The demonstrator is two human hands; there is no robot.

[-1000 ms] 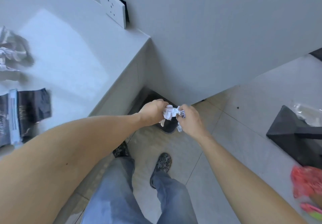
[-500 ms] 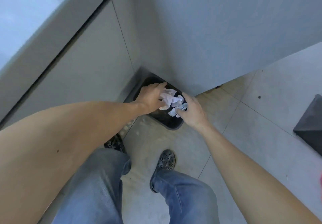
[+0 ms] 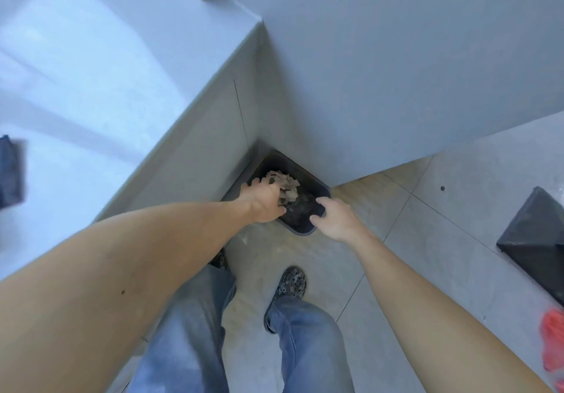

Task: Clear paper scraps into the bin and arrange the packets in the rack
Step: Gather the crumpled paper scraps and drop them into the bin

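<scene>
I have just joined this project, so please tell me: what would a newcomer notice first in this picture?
Two bare arms reach down to a black bin in the corner between cabinet and wall. The left hand is at a crumpled paper wad over the bin, while the right hand hovers open and empty at the near rim. Below stand blue jeans.

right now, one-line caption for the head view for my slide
Left hand drops crumpled paper into the black bin in the corner while the empty right hand hovers over its rim.
</scene>
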